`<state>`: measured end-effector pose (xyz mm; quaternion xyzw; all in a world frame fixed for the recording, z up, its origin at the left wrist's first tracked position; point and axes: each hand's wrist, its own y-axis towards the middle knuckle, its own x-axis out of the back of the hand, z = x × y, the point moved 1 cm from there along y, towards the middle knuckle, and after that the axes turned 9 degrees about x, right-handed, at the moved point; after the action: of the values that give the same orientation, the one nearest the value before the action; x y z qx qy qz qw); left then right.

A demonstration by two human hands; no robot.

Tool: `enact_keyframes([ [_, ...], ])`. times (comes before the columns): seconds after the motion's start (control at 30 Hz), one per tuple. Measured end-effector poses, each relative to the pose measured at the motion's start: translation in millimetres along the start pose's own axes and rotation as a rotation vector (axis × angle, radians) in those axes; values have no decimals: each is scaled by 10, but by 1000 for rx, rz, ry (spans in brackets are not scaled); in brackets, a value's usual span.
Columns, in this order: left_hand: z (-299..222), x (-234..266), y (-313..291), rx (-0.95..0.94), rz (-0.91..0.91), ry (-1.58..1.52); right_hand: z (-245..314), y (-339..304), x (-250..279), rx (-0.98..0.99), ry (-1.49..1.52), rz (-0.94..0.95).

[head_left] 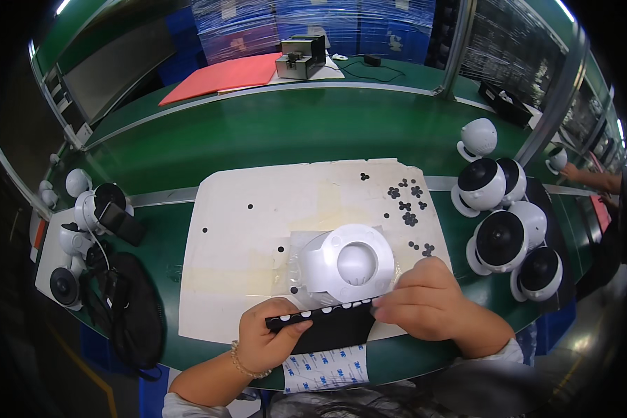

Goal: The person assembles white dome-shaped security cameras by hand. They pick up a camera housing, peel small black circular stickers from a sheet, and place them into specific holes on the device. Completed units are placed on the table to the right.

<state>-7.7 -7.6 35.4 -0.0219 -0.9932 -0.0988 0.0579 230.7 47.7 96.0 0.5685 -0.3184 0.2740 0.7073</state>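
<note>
My left hand [270, 336] grips the left end of a black sheet [334, 333] whose far edge shows a row of white round spots. A white backing sheet with blue print [325, 369] hangs below it. At the sheet's right end my right hand [428, 299] is closed in a pinch, with a small dark piece at the fingertips that I cannot make out clearly. Just beyond the sheet lies a white rounded device [320, 261] with its ring-shaped base turned up. Beneath it is a pale cardboard mat [240, 244] dotted with small black round pads [410, 219], several stuck in clusters.
White devices with black round faces [501, 240] crowd the right side. More devices [90, 209], a cable and a black bag [136, 306] lie at left. A metal box [301, 57] and red sheet [223, 75] occupy the back shelf. A co-worker's arm [592, 179] appears far right.
</note>
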Motion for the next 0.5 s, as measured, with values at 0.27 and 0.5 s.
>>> enact_keyframes([
  [0.27, -33, -65, -2, -114, 53, 88, 100, 168, -291, 29, 226, -212],
  [0.5, -62, -54, 13, -245, 56, 235, 139, 75, -299, 231, 259, -362],
])
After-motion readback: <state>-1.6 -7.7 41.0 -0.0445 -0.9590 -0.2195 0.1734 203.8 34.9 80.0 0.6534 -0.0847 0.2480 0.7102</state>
